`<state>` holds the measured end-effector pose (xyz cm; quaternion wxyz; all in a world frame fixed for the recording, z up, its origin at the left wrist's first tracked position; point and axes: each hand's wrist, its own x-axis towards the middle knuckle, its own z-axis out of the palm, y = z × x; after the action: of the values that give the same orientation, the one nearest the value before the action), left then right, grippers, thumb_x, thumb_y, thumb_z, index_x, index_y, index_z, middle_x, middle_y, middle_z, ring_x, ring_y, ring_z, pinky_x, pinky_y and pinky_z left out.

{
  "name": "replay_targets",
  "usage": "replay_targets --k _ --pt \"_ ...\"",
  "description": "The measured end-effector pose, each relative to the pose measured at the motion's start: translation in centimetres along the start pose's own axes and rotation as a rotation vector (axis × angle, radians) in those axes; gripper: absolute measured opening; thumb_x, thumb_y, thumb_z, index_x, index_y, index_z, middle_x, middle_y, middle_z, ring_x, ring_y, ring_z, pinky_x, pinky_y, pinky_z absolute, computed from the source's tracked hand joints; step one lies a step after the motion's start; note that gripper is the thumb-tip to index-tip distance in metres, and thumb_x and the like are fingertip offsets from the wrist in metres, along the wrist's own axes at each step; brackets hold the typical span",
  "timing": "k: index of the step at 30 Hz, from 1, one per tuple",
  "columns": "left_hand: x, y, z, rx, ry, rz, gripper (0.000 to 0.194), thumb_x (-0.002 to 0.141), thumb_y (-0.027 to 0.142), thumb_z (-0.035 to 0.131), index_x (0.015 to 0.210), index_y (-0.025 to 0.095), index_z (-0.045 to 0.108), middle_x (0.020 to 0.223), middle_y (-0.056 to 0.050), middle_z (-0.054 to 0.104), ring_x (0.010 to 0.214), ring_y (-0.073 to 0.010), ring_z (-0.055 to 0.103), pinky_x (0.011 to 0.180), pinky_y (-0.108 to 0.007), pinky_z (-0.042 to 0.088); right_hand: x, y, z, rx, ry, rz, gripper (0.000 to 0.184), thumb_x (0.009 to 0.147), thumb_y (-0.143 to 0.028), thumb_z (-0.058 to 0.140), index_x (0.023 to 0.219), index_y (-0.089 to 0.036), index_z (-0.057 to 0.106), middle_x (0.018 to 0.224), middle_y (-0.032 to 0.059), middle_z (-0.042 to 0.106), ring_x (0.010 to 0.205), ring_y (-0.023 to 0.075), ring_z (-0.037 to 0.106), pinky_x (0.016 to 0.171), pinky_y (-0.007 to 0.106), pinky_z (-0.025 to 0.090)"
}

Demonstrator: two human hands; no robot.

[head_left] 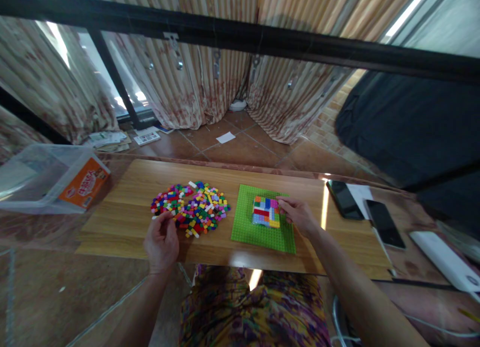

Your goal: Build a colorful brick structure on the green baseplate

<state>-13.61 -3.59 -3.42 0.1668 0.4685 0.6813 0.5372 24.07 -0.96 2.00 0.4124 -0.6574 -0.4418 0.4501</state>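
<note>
My left hand (162,243) is at the near left edge of a loose pile of small coloured toy bricks (204,207). Its fingers are curled together, and whatever they may hold is too small to make out. On a green studded baseplate (243,222) sits a squarish multicoloured brick block (265,212), with red, white, blue, yellow and pink bricks on top. My right hand (300,214) reaches in from the right, thumb and fingers closed at the block's far right corner, near the pink bricks. Anything between those fingertips is hidden.
A clear plastic bin (41,179) with an orange label stands left of the wooden board (120,207). Two phones (345,199) and white paper (360,194) lie at the right end, with a white oblong device (446,259) beyond. A dark metal bar (225,32) crosses above.
</note>
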Motion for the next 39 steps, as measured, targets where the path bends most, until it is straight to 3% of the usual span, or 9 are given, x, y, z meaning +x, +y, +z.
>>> replay_targets --k 4,7,10,15,18,25,30,34,39 --pt "-0.1 0.0 0.2 -0.047 0.002 -0.037 0.03 0.085 0.041 0.055 0.102 0.018 0.065 0.098 -0.007 0.067 0.083 -0.0165 0.064 0.067 -0.026 0.055 -0.9 -0.4 -0.6 0.151 0.261 -0.11 0.051 0.069 -0.058 0.066 0.096 -0.015 0.066 0.061 -0.0041 0.052 0.044 0.0052 0.037 0.038 0.02 0.031" --pt "-0.4 0.6 0.2 -0.094 0.001 -0.08 0.029 0.087 0.041 0.052 0.103 0.019 0.064 0.102 -0.008 0.067 0.086 -0.017 0.064 0.063 -0.025 0.055 -2.0 -1.5 -0.1 0.124 0.321 -0.178 0.042 0.072 -0.055 0.066 0.09 -0.016 0.067 0.064 -0.0019 0.055 0.045 0.0064 0.04 0.039 0.021 0.032" --pt "-0.7 1.3 0.1 -0.132 0.025 -0.093 0.031 0.091 0.041 0.046 0.107 0.02 0.062 0.106 -0.009 0.066 0.089 -0.0184 0.065 0.063 -0.026 0.055 -3.7 -2.6 1.9 -0.01 0.261 -0.198 0.036 0.076 -0.05 0.064 0.089 -0.017 0.07 0.061 -0.0005 0.058 0.046 0.0088 0.043 0.042 0.023 0.035" --pt "-0.9 1.6 -0.3 -0.026 0.148 0.053 0.031 0.095 0.035 0.041 0.113 0.019 0.06 0.112 -0.011 0.063 0.106 -0.0198 0.059 0.095 -0.037 0.048 -6.9 -3.0 7.5 -0.296 -0.031 -0.346 0.03 0.084 -0.043 0.057 0.097 -0.02 0.072 0.09 0.0066 0.072 0.078 0.0192 0.065 0.07 0.031 0.05" --pt "-0.9 1.4 -0.6 0.002 0.197 0.135 0.034 0.096 0.036 0.038 0.118 0.019 0.057 0.12 -0.012 0.059 0.115 -0.0209 0.054 0.104 -0.039 0.041 -7.6 -2.3 10.6 -0.424 -0.186 -0.452 0.028 0.088 -0.037 0.051 0.099 -0.02 0.071 0.091 0.0074 0.072 0.078 0.0194 0.065 0.072 0.032 0.05" --pt "-0.9 0.6 -0.8 -0.005 0.35 0.064 0.039 0.098 0.04 0.032 0.124 0.019 0.053 0.126 -0.013 0.055 0.123 -0.0203 0.05 0.109 -0.037 0.037 -7.3 -1.8 16.5 -0.596 -0.255 -0.747 0.024 0.092 -0.027 0.047 0.1 -0.024 0.069 0.101 0.0066 0.067 0.091 0.0192 0.063 0.079 0.031 0.05" --pt "-0.6 0.1 -0.9 -0.023 0.32 -0.003 0.04 0.098 0.042 0.034 0.124 0.02 0.053 0.128 -0.013 0.055 0.124 -0.0206 0.05 0.11 -0.037 0.037 -7.7 -2.4 20.4 -0.719 -0.324 -0.941 0.021 0.09 -0.025 0.053 0.105 -0.024 0.068 0.11 0.0089 0.062 0.101 0.0226 0.059 0.085 0.035 0.05" --pt "-0.5 0.1 -0.9 -0.061 0.268 -0.041 0.04 0.098 0.042 0.034 0.124 0.02 0.054 0.131 -0.012 0.055 0.126 -0.0211 0.05 0.111 -0.039 0.037 -7.0 -1.9 21.5 -0.81 -0.364 -1.022 0.019 0.09 -0.02 0.053 0.098 -0.025 0.07 0.108 0.0083 0.062 0.099 0.0231 0.057 0.083 0.036 0.05" --pt "-0.6 0.5 -0.9 -0.104 0.202 -0.049 0.039 0.098 0.042 0.034 0.122 0.021 0.056 0.127 -0.011 0.058 0.122 -0.0209 0.053 0.109 -0.039 0.039 -4.9 -1.2 19.9 -0.866 -0.299 -1.016 0.022 0.092 -0.022 0.05 0.099 -0.025 0.07 0.108 0.0088 0.061 0.099 0.0231 0.055 0.081 0.035 0.049"
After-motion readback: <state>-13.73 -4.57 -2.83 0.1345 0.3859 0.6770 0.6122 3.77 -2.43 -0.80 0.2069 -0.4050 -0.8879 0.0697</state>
